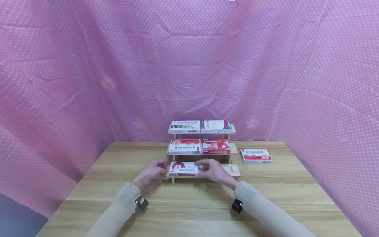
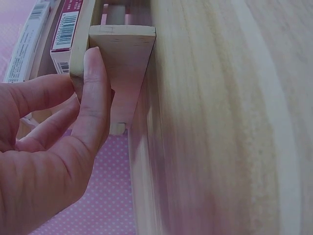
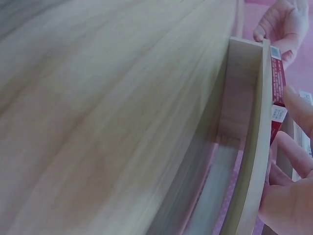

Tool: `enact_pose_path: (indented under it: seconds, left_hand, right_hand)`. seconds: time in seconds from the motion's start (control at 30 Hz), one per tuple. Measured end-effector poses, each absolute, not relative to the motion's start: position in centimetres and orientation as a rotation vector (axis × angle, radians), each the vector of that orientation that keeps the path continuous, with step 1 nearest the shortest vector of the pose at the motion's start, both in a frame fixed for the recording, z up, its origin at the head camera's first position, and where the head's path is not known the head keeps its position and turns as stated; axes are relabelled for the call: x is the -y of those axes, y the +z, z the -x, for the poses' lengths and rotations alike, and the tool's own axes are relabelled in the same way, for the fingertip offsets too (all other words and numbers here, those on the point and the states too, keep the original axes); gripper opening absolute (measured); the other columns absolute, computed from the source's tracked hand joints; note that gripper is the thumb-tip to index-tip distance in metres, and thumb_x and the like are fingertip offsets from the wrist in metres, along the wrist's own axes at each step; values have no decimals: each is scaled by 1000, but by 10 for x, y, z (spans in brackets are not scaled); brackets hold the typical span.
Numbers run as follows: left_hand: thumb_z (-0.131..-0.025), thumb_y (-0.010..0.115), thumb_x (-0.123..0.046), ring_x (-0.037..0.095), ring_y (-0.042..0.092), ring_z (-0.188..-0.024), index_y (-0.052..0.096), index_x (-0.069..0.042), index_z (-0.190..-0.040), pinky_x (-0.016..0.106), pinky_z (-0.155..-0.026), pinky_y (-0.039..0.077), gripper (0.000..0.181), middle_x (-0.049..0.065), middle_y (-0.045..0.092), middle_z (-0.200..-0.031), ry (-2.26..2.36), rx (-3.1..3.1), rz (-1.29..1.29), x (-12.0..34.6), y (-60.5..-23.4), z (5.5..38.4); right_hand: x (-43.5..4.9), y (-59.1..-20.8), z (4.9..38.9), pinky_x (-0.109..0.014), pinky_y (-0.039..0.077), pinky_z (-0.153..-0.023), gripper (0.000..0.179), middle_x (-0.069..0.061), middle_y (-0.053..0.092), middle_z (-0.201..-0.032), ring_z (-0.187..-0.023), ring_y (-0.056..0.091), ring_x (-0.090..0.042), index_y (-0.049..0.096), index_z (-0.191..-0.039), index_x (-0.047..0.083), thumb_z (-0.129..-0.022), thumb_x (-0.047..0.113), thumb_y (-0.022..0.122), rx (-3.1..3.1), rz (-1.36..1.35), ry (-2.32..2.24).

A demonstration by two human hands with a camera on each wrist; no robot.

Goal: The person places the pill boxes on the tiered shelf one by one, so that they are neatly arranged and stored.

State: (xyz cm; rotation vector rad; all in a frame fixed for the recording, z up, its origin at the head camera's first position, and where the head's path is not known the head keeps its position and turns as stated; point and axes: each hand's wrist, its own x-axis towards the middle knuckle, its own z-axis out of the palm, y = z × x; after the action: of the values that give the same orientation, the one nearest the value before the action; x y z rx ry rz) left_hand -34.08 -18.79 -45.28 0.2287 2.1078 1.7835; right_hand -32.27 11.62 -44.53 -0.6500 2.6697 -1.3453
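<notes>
A white and dark-red medicine box lies at the left end of the bottom tier of a three-tier wooden rack. At its right end, my right hand pinches the box, thumb at the front and fingers behind. My left hand grips the left end of the bottom tier, beside the box. In the left wrist view, the left hand has a digit along the board's front edge. The right wrist view shows the box's red front side between both hands.
On the middle tier lie a white-and-red box and a red box. The top tier bears two white boxes, one with green and one with magenta. Another white-and-red box lies on the table right of the rack.
</notes>
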Motion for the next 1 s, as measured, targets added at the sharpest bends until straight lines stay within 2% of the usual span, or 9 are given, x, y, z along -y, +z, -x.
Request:
enact_pose_path:
  seconds: [0.2, 0.4, 0.5, 0.63, 0.8, 1.0]
  left_hand:
    - [-86, 54, 11, 26, 66, -91, 32, 12, -145, 38, -84, 61, 63, 32, 51, -126, 1776, -2123, -212, 188, -451, 340]
    - [-86, 54, 12, 25, 66, -92, 31, 12, -145, 40, -86, 61, 64, 34, 49, -131, 1784, -2107, -211, 188, -451, 340]
    - [-86, 55, 11, 24, 66, -90, 33, 12, -145, 39, -85, 61, 63, 31, 52, -125, 1780, -2119, -215, 187, -451, 340]
    - [-84, 56, 11, 24, 66, -86, 36, 12, -143, 38, -82, 62, 62, 27, 56, -118, 1784, -2130, -221, 187, -452, 340]
    - [-84, 56, 12, 24, 66, -85, 36, 12, -143, 38, -81, 62, 62, 27, 56, -117, 1794, -2125, -229, 186, -453, 340]
    - [-85, 55, 12, 22, 67, -86, 35, 13, -143, 38, -81, 62, 62, 27, 56, -119, 1782, -2131, -246, 186, -452, 340]
  right_hand:
    - [-122, -446, 323, -42, 55, -95, 48, -2, 68, -126, -106, 65, -18, 70, -121, 20, -77, 34, 82, -2701, 655, -1357]
    - [-121, -446, 325, -37, 55, -89, 48, -1, 69, -124, -99, 63, -14, 70, -121, 21, -76, 35, 83, -2724, 665, -1300]
    - [-120, -445, 326, -36, 55, -87, 46, 0, 69, -123, -97, 63, -14, 71, -120, 21, -77, 34, 82, -2732, 652, -1288]
    - [-121, -446, 326, -35, 55, -87, 46, 0, 69, -123, -97, 63, -13, 71, -120, 21, -77, 35, 82, -2735, 645, -1293]
    - [-127, -446, 323, -37, 55, -90, 48, 0, 69, -121, -100, 64, -14, 70, -121, 21, -77, 35, 82, -2719, 634, -1329]
    - [-143, -444, 318, -41, 54, -95, 37, 1, 71, -116, -106, 65, -16, 71, -118, 17, -84, 29, 77, -2684, 628, -1371]
